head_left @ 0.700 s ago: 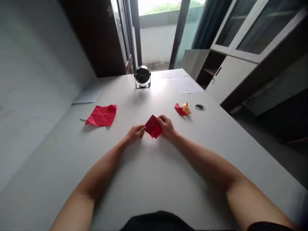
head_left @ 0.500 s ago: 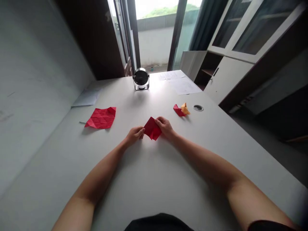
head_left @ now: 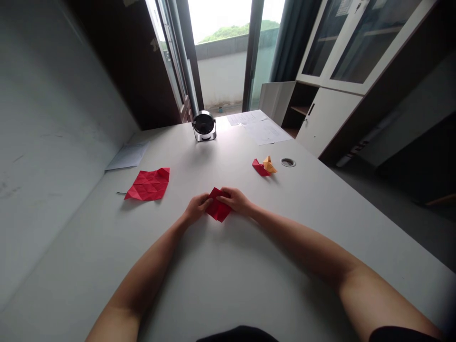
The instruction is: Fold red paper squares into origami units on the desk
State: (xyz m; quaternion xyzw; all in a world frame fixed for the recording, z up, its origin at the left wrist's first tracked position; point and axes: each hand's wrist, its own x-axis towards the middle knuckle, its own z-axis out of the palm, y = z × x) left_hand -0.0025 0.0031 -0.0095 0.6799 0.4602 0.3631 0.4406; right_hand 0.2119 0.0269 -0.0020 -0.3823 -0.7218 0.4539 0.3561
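A small folded sheet of red origami paper (head_left: 218, 212) is held between both hands above the white table, one corner pointing away from me. My left hand (head_left: 198, 207) pinches its left side, thumb on top. From the right, my right hand (head_left: 235, 199) grips the upper right edge, with the thumb lying across the paper's face. Fingers beneath the paper are hidden. Further off to the right lie a red folded paper piece (head_left: 261, 168) and a yellow-orange folded paper piece (head_left: 270, 164), touching each other. At the left rests a creased, unfolded red sheet (head_left: 148, 184).
A round black device on a silver stand (head_left: 204, 126) stands at the table's far end. White papers (head_left: 265, 129) lie at the back right, another sheet (head_left: 127, 155) by the left wall. A round cable hole (head_left: 288, 162) is set near the right edge.
Both hands have moved closer together on the red paper, and the thumbs now reach further over its face. The view has also tilted a little, shifting the scene slightly down and left.
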